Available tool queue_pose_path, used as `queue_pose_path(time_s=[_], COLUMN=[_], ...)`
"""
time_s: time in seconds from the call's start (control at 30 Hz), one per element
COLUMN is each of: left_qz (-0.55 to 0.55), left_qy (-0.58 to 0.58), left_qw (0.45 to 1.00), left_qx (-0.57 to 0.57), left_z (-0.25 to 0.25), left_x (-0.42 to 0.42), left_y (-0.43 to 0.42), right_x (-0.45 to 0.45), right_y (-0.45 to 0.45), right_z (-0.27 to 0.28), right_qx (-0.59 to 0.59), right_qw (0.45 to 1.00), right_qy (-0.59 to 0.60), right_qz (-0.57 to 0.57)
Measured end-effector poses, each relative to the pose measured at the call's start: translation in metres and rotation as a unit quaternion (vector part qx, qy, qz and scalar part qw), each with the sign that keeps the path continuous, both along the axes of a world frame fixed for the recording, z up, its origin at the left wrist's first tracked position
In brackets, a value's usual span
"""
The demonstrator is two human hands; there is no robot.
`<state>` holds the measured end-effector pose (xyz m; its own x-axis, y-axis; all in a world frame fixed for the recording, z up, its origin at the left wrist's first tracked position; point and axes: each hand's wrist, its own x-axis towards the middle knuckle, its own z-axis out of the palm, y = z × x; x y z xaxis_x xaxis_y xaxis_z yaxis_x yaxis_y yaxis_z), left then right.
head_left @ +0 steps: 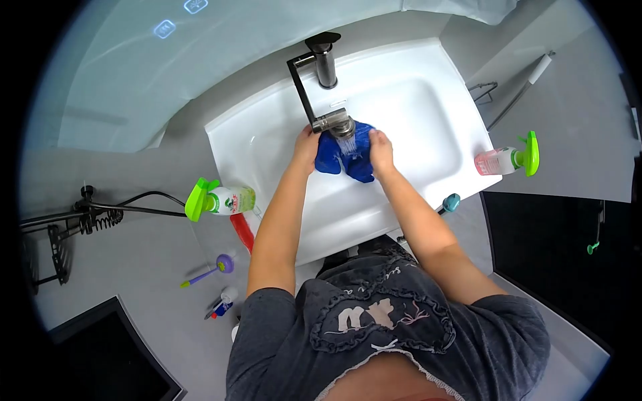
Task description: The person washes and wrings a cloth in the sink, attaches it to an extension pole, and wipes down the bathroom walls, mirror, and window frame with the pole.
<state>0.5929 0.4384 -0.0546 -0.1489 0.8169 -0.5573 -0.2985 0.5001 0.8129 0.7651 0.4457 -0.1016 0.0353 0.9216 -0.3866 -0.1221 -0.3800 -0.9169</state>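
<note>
Between my two hands a blue cloth (361,164) is stretched out over the white sink (428,127). Water runs onto it from the dark metal faucet (324,67), whose jointed spout ends in a round head just above the cloth. My left hand (306,150) is closed on the cloth's left edge, close under the spout. On the other side my right hand (381,152) grips the right edge, thumb uppermost. Some of the fingers are hidden behind the cloth.
Spray bottles with green heads stand on the sink's left corner, a white-green bottle (231,199), and right corner, a pinkish bottle (496,161). A red object (242,230) lies by the left rim. A purple-headed brush (224,263) is farther left. A mirror (167,73) rises behind.
</note>
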Motion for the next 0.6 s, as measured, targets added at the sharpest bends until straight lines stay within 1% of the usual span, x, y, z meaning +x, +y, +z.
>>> queue_pose_path(time_s=[0.03,0.07,0.1,0.13,0.2,0.23,0.27,0.3,0.33,0.37,0.4,0.43,0.47,0.5,0.53,0.57,0.6], left_qz=[-0.002,0.001,0.004,0.001,0.065,0.092,0.116,0.084,0.081,0.045,0.008,-0.081,-0.085,-0.147,-0.202,-0.098,0.014], left_qy=[0.0,0.024,0.047,0.045,0.067,-0.064,-0.192,-0.356,-0.396,-0.384,-0.371,-0.377,-0.379,-0.552,-0.7,-0.546,-0.357], left_qw=[1.0,0.999,0.998,0.998,0.994,0.982,0.941,0.917,0.912,0.92,0.927,0.921,0.92,0.816,0.675,0.832,0.932], left_qx=[0.002,0.024,0.045,0.048,-0.048,-0.153,-0.254,-0.157,-0.066,-0.061,-0.056,0.05,0.051,0.087,0.121,0.028,-0.068], left_z=[-0.014,-0.044,-0.069,-0.084,-0.104,-0.077,-0.048,-0.06,-0.109,-0.104,-0.098,-0.149,-0.196,-0.178,-0.156,-0.111,-0.069], left_x=[-0.005,-0.01,-0.012,-0.007,0.014,0.025,0.034,0.036,0.038,0.037,0.036,0.034,0.038,0.049,0.054,0.055,0.058], left_y=[0.002,0.003,0.004,0.003,-0.005,-0.006,-0.006,-0.009,0.004,0.005,0.006,0.034,0.042,0.039,0.036,0.024,0.012], right_x=[-0.003,-0.006,-0.01,-0.011,-0.015,-0.016,-0.019,-0.025,-0.031,-0.037,-0.04,-0.043,-0.043,-0.041,-0.04,-0.04,-0.038], right_y=[0.004,0.008,0.011,0.012,0.012,0.011,0.006,-0.001,-0.008,-0.018,-0.028,-0.036,-0.038,-0.033,-0.025,-0.013,0.002], right_z=[0.029,0.048,0.056,0.06,0.063,0.056,0.063,0.058,0.054,0.056,0.059,0.058,0.057,0.062,0.067,0.068,0.067], right_qx=[-0.053,-0.105,-0.111,-0.107,-0.159,-0.164,-0.167,-0.151,-0.134,-0.102,-0.069,0.027,0.119,0.151,0.181,0.161,0.138], right_qw=[0.991,0.966,0.953,0.954,0.9,0.885,0.9,0.917,0.932,0.964,0.985,0.99,0.949,0.904,0.845,0.863,0.876], right_qy=[0.116,0.229,0.274,0.272,0.404,0.435,0.402,0.369,0.335,0.242,0.145,-0.038,-0.22,-0.327,-0.427,-0.434,-0.44], right_qz=[-0.032,-0.063,-0.065,-0.067,-0.045,-0.026,-0.003,0.0,0.002,0.036,0.068,0.134,0.193,0.23,0.265,0.203,0.142])
